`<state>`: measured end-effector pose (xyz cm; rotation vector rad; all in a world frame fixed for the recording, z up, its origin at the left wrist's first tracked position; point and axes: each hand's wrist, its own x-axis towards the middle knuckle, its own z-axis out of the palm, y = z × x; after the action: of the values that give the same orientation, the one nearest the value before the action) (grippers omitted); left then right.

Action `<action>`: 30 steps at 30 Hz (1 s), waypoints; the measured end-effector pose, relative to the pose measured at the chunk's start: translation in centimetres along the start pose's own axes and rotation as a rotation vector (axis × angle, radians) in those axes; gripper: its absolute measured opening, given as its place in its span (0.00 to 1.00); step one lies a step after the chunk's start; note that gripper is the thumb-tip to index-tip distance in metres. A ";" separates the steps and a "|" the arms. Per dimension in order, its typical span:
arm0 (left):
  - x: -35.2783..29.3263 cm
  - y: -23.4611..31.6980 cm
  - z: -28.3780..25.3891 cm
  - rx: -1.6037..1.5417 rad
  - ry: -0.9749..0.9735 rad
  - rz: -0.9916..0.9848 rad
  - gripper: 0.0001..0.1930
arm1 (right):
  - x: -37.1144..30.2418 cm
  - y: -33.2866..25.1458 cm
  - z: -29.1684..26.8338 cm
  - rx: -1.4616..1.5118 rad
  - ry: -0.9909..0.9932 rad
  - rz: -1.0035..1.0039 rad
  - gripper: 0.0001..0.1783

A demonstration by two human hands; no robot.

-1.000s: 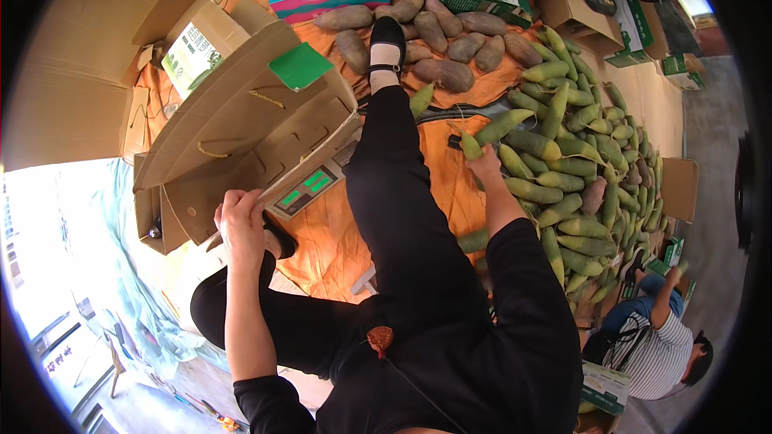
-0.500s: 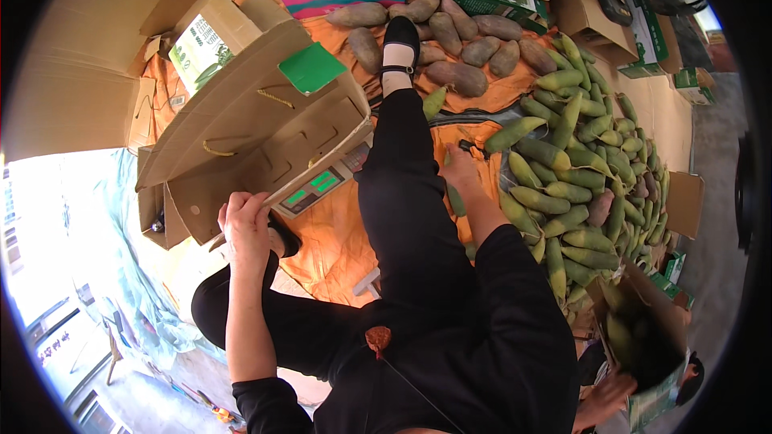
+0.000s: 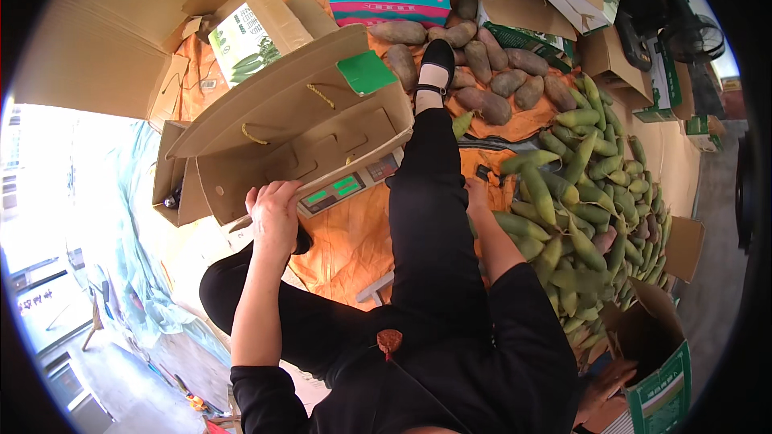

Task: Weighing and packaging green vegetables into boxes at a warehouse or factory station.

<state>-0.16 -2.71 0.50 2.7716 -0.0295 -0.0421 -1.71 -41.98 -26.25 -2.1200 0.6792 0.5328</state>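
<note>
At nine o'clock, the left hand [image 3: 273, 207] is gripping the near edge of the cardboard box [image 3: 293, 124], itself sitting at ten, partly covering the scale [image 3: 346, 186]. At three, beside green radishes [image 3: 585, 245], the leg [image 3: 426, 217] is hiding the right hand's [image 3: 476, 193] fingertips; its grip I can't tell!

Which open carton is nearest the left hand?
The carton beside the lit display, its flap bearing a green patch. The left hand is at its edge; the other cartons are farther off.
</note>
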 end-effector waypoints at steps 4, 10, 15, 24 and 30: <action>0.0 -0.1 -0.2 0.018 0.007 -0.005 0.09 | -1.4 -0.2 -2.4 0.299 0.057 -0.084 0.13; -0.4 -1.0 0.3 0.041 0.069 0.012 0.09 | -5.5 -9.8 -9.5 0.537 0.038 -0.156 0.13; -0.3 -1.1 0.9 0.029 0.105 0.020 0.08 | -11.4 -21.5 -15.8 0.536 0.063 -0.538 0.15; 0.1 -0.8 0.6 0.070 0.085 0.006 0.10 | -15.7 -36.0 -15.1 0.714 -0.366 -0.869 0.14; 0.4 -0.5 0.7 0.069 0.064 0.000 0.10 | -8.9 -37.9 -4.5 0.222 -0.355 -0.977 0.16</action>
<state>0.20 -2.53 -0.38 2.8398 -0.0142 0.0488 15.99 -23.70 3.58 -1.7998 -0.4832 0.2426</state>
